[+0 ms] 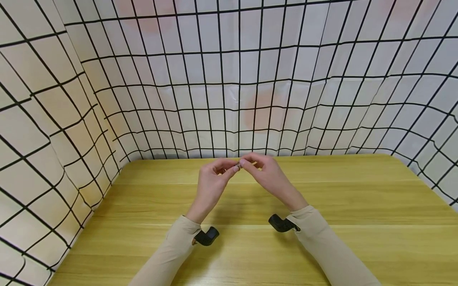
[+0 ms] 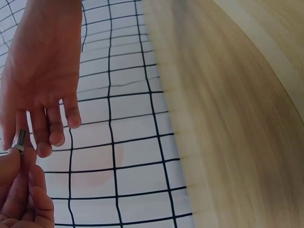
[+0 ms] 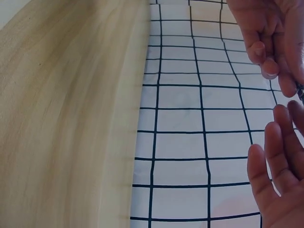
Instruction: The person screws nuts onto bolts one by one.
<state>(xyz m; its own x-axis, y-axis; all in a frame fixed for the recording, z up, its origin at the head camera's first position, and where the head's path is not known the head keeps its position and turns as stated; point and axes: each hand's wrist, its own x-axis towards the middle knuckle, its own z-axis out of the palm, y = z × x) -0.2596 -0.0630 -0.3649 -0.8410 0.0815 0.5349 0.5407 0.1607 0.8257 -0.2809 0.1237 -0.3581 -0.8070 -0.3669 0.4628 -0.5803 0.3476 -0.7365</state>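
Note:
Both hands meet over the far part of the table, with a small metal bolt (image 2: 22, 136) between their fingertips. A light hex-shaped nut (image 2: 19, 148) shows at the bolt's lower end in the left wrist view. My left hand (image 1: 212, 178) pinches this end between thumb and index finger. From the other side, my right hand (image 1: 270, 174) pinches at the bolt with thumb and index finger. The right hand's other fingers (image 2: 42, 135) hang loosely extended. In the right wrist view, only a dark threaded bit of the bolt (image 3: 300, 91) shows at the frame edge.
The wooden table (image 1: 358, 198) stretches below both hands. A white sheet with a black grid (image 1: 229, 95) stands behind its far edge and along both sides. Black wrist-camera mounts (image 1: 207, 236) stick out from the inner side of the beige sleeves (image 1: 332, 246).

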